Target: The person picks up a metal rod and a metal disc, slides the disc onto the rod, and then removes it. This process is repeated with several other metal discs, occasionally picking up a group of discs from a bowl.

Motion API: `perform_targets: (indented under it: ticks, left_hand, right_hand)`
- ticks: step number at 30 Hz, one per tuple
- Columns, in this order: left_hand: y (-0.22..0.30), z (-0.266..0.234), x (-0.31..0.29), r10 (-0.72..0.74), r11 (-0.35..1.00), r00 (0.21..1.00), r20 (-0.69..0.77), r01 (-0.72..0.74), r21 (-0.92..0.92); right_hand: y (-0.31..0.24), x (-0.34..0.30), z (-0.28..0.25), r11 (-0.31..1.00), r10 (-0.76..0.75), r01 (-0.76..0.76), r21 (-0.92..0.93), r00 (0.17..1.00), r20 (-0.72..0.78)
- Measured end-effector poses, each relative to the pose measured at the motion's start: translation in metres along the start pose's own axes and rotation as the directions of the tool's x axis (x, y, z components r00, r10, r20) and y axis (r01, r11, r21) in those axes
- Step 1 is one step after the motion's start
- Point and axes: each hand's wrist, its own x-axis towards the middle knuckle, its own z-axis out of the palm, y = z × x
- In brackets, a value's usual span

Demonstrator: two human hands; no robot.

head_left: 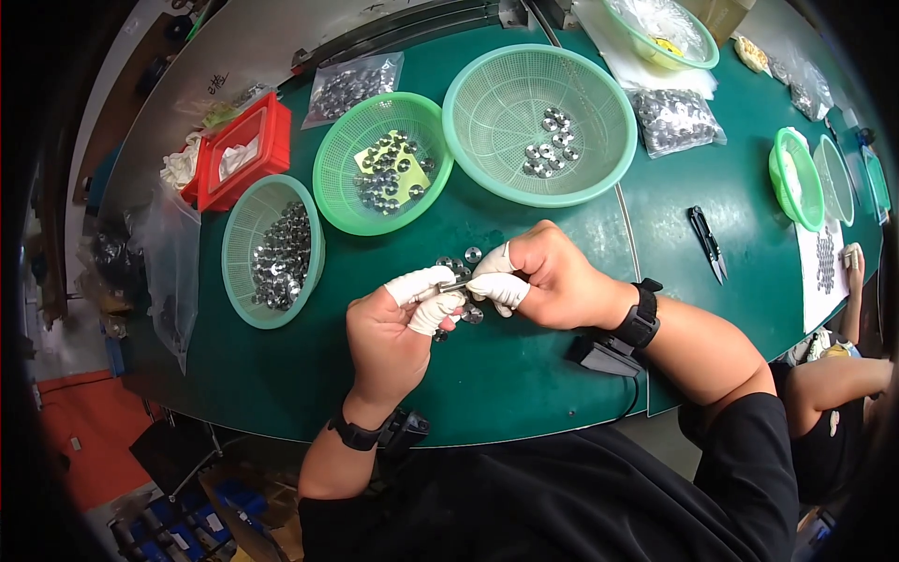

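Observation:
White finger covers wrap the fingertips of both my hands. My left hand [386,328] pinches a small shiny metal disc [454,286], seen nearly edge-on, between thumb and finger. From the right, my right hand [562,281] closes its thumb and forefinger at the same disc's edge; the fingertips partly hide it. Beneath and around the fingers lie several loose metal discs [473,254] with centre holes, on the green tabletop [506,375].
Beyond my hands stand a small basket [318,253] full of discs, a bright green basket [346,211] and a large pale basket [487,183], both holding discs. Black snips [707,244] lie at right. A red bin [267,155] stands left; another person's arm [854,290] is far right.

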Motion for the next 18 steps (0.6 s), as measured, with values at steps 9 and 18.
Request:
perform_targets:
  ticks: [9,18]
  left_hand:
    - [0.016,0.0,0.014,0.459,0.519,0.833,0.309,-0.533,0.668]
    - [0.021,-0.003,0.009,0.321,0.463,0.816,0.481,-0.578,0.672]
  right_hand:
    - [-0.008,0.002,-0.008,0.968,0.164,-0.188,0.165,0.976,0.146]
    - [-0.006,0.0,-0.007,0.947,0.207,-0.253,0.196,0.951,0.228]
